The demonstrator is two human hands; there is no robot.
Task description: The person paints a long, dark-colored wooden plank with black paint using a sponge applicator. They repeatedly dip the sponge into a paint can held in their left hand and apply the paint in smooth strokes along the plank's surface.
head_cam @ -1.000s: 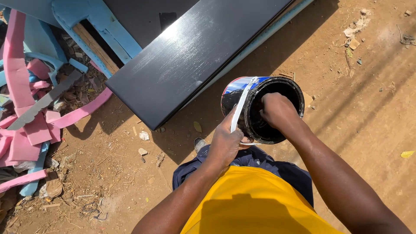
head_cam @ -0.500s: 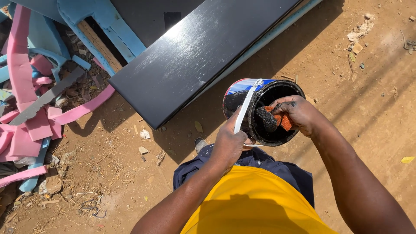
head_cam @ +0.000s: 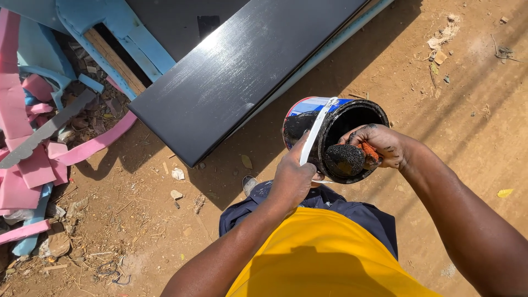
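Hands busy, left (head_cam: 291, 179) gripping paint can (head_cam: 330, 137), right (head_cam: 382, 146) pinching black-soaked sponge (head_cam: 345, 158) at its mouth

The brown dirt ground (head_cam: 440, 93) has small stones (head_cam: 177, 175) and dry leaves (head_cam: 504, 193) on it, a long black board (head_cam: 242, 71) lying across it, and a pile of pink strips (head_cam: 33, 165) and blue pieces (head_cam: 126, 44) at the side.

A yellow shirt (head_cam: 330, 258) covers the torso above dark navy trousers (head_cam: 352, 217). Both forearms are bare, sleeveless; black paint smears the right hand (head_cam: 385, 146).
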